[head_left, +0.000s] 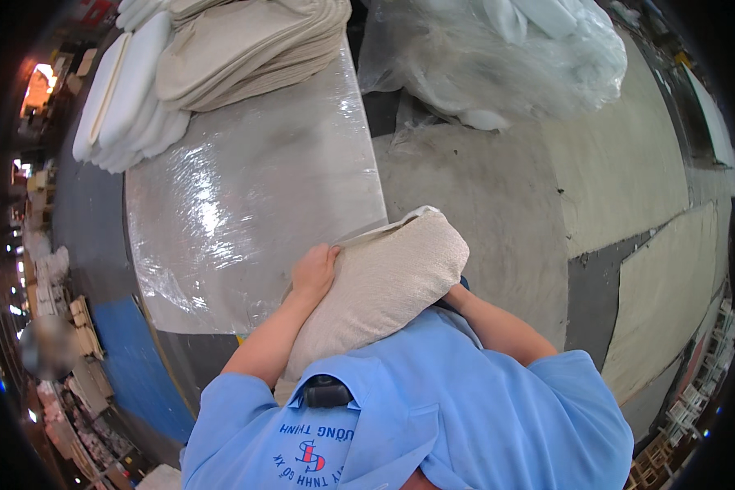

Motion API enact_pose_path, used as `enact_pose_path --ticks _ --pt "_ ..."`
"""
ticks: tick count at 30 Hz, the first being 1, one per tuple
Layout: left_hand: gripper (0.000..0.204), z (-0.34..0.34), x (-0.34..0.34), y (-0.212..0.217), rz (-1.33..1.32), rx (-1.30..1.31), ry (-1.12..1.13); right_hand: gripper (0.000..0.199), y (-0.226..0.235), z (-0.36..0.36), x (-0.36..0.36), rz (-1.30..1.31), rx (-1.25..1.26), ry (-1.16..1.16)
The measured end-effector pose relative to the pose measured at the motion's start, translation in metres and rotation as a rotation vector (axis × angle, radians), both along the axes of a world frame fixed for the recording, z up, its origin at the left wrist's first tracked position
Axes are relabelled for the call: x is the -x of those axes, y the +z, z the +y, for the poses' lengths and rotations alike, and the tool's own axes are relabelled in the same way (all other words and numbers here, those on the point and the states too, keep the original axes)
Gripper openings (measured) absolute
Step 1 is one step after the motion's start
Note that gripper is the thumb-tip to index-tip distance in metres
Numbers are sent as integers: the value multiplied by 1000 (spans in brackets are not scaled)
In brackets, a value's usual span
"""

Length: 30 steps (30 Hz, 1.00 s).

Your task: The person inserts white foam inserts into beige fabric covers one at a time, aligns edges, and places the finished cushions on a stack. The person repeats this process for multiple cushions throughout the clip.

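Left hand (314,271) is lying flat on the near-left edge of a beige stuffed cushion (384,286), fingers curled over its seam. The grip is closing on the cushion's edge rather than spreading wide; thumb is hidden, so how far it is wrapping I cannot tell.

Right hand is staying out of sight: only the right forearm (498,327) is showing, running up under the cushion's right underside. Whether that grip is clenched or released cannot be told.

The cushion is sitting tilted, its far end resting on the desk (474,212), its near end pressing against the person's chest, between both arms. A pale open edge or flap is showing along its top left side.

Just left of the cushion, a sheet of clear plastic film (245,204) is lying over the desk, glare running across it; the left hand is sitting at its near-right corner.

At the far left, a stack of white foam inserts (126,98) is leaning beside a pile of flat beige covers (253,49). At the far right, a heap of crumpled clear plastic bags (498,57) is resting on the desk, well apart from the hands.

The person is wearing a light blue shirt (433,408).
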<state>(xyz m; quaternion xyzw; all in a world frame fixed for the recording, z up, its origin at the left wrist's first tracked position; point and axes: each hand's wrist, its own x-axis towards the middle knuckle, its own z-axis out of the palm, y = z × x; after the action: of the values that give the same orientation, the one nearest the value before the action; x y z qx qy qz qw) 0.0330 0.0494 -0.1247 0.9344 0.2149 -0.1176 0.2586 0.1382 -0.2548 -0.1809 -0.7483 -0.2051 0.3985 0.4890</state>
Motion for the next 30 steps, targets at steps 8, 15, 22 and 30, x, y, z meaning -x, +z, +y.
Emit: enact_pose_path --ticks 8,15,22,30 --pt "36 66 25 37 74 455 219 86 -5 -28 -50 -394 135 234" --pt "31 73 253 88 429 132 622 108 248 11 -82 -677 126 533" --pt "59 -73 186 24 -28 728 652 66 222 113 -43 -889 -11 1011" --pt "52 -36 63 49 -702 1112 1353 43 247 120 -78 -481 26 532"
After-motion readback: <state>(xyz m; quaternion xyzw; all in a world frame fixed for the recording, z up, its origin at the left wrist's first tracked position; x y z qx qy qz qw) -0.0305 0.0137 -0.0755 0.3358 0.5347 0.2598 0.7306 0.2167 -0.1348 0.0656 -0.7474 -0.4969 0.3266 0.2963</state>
